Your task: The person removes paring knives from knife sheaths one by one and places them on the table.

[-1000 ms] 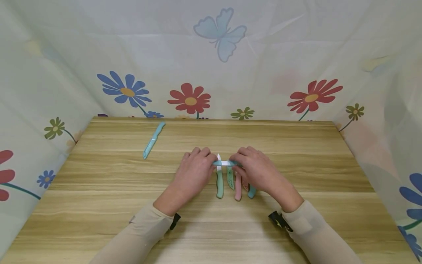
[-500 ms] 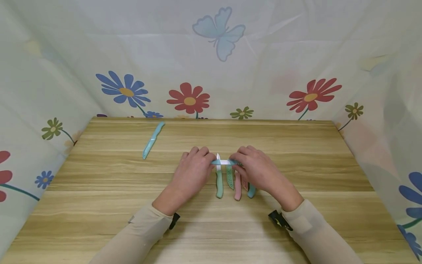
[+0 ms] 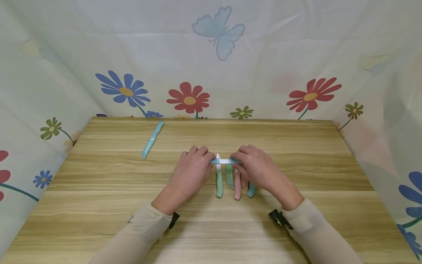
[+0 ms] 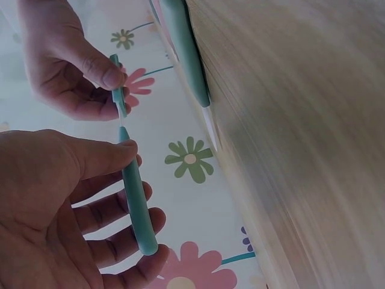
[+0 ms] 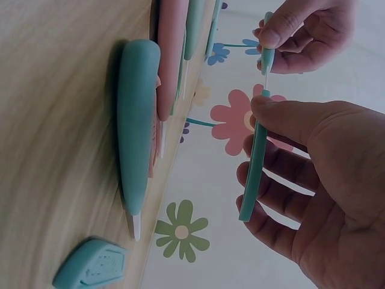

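My left hand pinches the teal-blue handle of a small knife between thumb and fingers. Opposite it, my right hand holds the matching teal blade sheath. A short stretch of white blade shows between the hands, its tip end inside the sheath. The knife is held level above the table. Below it lie an unsheathed green knife, a green sheath, a pink knife, a pink sheath and a blue knife, partly covered by my right hand.
A sheathed blue knife lies at the back left of the wooden table. Another teal sheath rests beside the blue knife in the right wrist view. Flower-printed cloth walls the back and sides.
Both hands keep their grips on the knife and its sheath. The strip of white blade between them looks slightly longer than before. The things on the table have not moved.
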